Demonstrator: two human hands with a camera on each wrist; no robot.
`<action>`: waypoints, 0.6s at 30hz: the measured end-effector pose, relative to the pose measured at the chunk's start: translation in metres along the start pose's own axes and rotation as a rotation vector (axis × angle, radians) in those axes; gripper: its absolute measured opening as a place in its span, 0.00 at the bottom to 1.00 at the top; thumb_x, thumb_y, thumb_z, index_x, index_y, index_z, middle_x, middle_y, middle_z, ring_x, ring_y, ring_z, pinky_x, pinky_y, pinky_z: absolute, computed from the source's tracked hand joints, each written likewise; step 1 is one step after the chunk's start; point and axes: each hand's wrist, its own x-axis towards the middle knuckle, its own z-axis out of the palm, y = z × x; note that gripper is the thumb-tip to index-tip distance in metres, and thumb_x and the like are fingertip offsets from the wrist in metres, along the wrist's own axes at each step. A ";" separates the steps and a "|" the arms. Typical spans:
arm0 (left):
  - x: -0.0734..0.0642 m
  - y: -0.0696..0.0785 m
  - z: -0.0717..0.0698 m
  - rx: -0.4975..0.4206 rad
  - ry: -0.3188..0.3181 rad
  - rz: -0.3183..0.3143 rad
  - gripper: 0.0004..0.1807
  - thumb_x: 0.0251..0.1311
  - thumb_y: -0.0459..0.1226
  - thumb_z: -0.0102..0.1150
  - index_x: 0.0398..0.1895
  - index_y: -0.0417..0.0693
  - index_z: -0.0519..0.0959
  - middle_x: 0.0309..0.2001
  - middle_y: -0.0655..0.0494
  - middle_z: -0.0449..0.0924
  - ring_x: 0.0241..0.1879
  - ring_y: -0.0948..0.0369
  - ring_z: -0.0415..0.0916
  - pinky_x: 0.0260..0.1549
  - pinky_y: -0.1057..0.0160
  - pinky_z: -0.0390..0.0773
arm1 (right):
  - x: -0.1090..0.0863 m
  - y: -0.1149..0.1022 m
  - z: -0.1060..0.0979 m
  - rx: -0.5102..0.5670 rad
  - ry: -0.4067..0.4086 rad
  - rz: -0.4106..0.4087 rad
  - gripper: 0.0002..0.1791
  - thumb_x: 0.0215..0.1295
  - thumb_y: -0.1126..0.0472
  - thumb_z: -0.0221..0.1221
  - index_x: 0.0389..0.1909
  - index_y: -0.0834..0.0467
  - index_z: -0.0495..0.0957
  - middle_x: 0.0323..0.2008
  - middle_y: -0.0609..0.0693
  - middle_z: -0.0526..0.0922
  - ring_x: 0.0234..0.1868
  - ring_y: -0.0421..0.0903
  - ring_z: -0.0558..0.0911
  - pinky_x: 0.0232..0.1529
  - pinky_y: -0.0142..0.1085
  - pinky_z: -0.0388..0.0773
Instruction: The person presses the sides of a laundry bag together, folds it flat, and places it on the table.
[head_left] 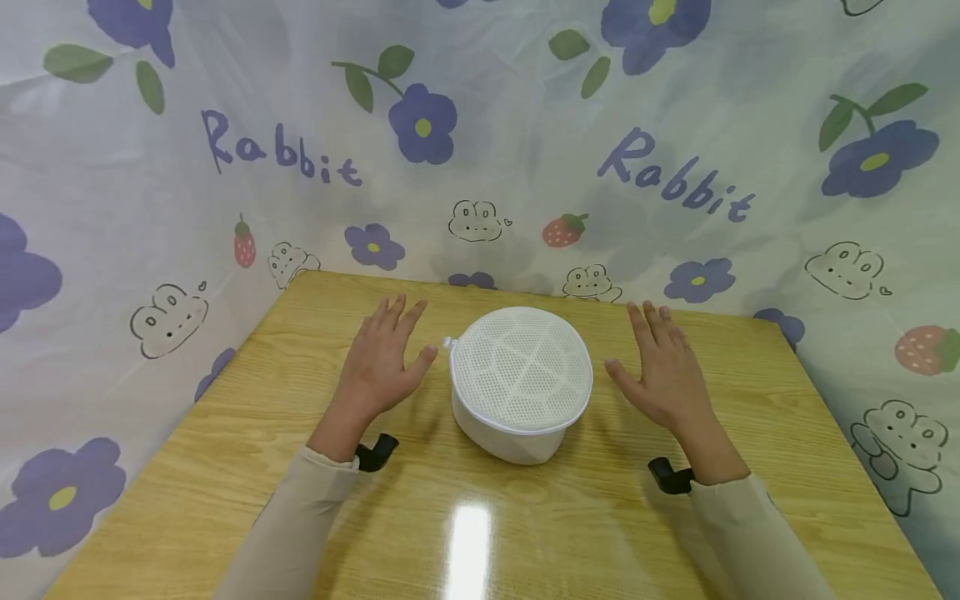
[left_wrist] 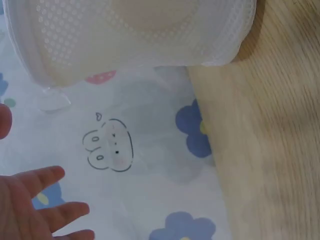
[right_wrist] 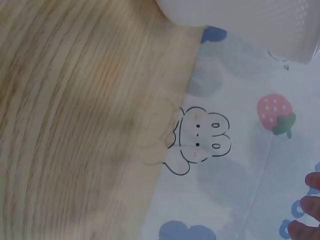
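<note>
A round white mesh laundry bag (head_left: 522, 371) stands on the wooden table between the two hands. Its mesh lid has a smooth white rim, with a small zipper pull (head_left: 449, 342) at the left edge. My left hand (head_left: 384, 358) hovers to the left of the bag, fingers spread and thumb toward it, holding nothing. On the other side my right hand (head_left: 663, 371) is held the same way, apart from the bag. The left wrist view shows the bag's mesh side (left_wrist: 145, 30) close up; in the right wrist view only fingertips (right_wrist: 306, 231) and part of the bag appear.
The wooden table (head_left: 555, 533) has a bright light reflection near its front. A white curtain (head_left: 517, 158) printed with flowers, rabbits and strawberries hangs behind it and at both sides. Black wrist mounts (head_left: 377, 452) stick out below the hands.
</note>
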 end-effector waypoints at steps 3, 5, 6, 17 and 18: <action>-0.002 0.001 0.000 -0.031 0.023 -0.002 0.35 0.66 0.53 0.47 0.75 0.55 0.56 0.74 0.41 0.54 0.73 0.38 0.47 0.65 0.33 0.55 | 0.000 -0.001 0.001 0.019 0.026 -0.013 0.46 0.66 0.36 0.49 0.77 0.50 0.42 0.75 0.62 0.50 0.76 0.64 0.47 0.69 0.64 0.50; -0.003 0.002 -0.001 -0.069 0.034 0.004 0.34 0.67 0.52 0.47 0.74 0.54 0.57 0.72 0.41 0.58 0.72 0.39 0.53 0.63 0.34 0.59 | 0.000 -0.002 0.002 0.033 0.060 -0.028 0.45 0.65 0.36 0.50 0.77 0.50 0.46 0.74 0.63 0.53 0.75 0.65 0.51 0.67 0.65 0.53; -0.003 0.003 -0.001 -0.091 0.035 0.004 0.34 0.67 0.52 0.47 0.74 0.53 0.58 0.71 0.42 0.60 0.71 0.39 0.55 0.62 0.34 0.61 | 0.001 -0.003 0.003 0.044 0.077 -0.036 0.44 0.65 0.37 0.51 0.76 0.50 0.48 0.73 0.63 0.56 0.74 0.65 0.53 0.66 0.65 0.54; -0.008 0.012 -0.003 -0.324 -0.017 -0.167 0.32 0.62 0.61 0.51 0.70 0.72 0.62 0.51 0.58 0.82 0.51 0.53 0.80 0.36 0.51 0.79 | -0.001 -0.018 0.005 0.488 0.043 -0.025 0.33 0.67 0.53 0.55 0.72 0.52 0.59 0.66 0.62 0.67 0.64 0.66 0.68 0.56 0.65 0.66; -0.008 0.012 -0.003 -0.341 -0.026 -0.173 0.32 0.62 0.60 0.51 0.69 0.72 0.62 0.50 0.58 0.82 0.50 0.53 0.81 0.35 0.52 0.80 | -0.001 -0.019 0.006 0.526 0.031 -0.016 0.32 0.68 0.54 0.55 0.72 0.52 0.59 0.65 0.63 0.67 0.63 0.66 0.69 0.55 0.64 0.67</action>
